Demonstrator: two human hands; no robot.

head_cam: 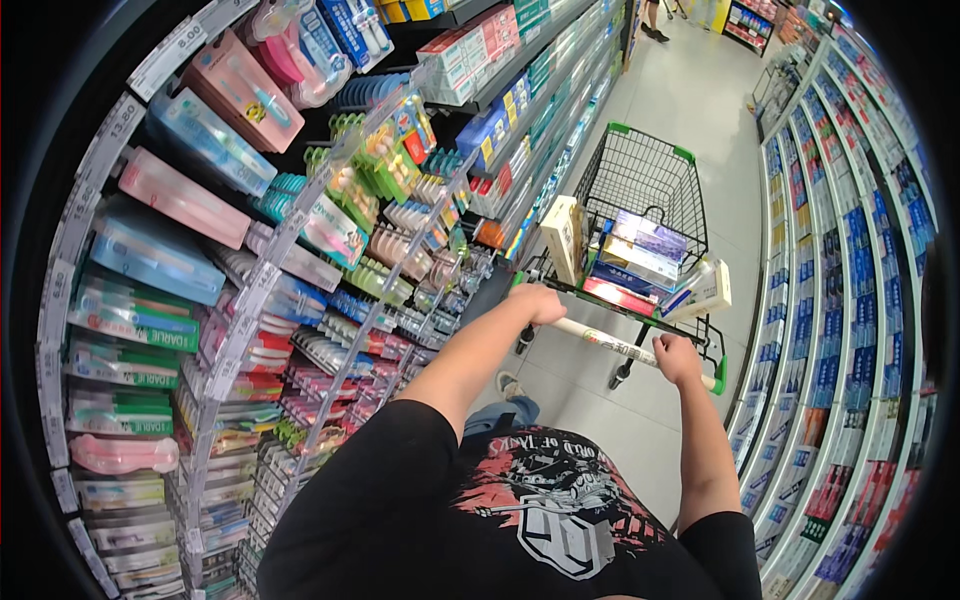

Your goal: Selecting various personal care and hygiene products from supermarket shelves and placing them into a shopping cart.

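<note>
My left hand (537, 304) is closed around the left part of the pale handlebar (600, 340) of a shopping cart. Further right, my right hand (679, 358) grips the same bar near its green end piece. The cart's wire basket (641, 176) is black with green corners. Several boxes lie stacked at its near end, among them a purple and white box (646, 234) and a red one (619, 294). A cream box (562, 236) stands upright at the left of the stack, and another cream box (703, 292) leans at the right.
Packaged toothbrushes (172, 196) hang on racks close at my left, with boxed goods on shelves beyond. Shelves of small boxes (855, 300) line the right side. The tiled aisle floor (667, 75) runs ahead between them. A person's legs (654, 21) show at the far end.
</note>
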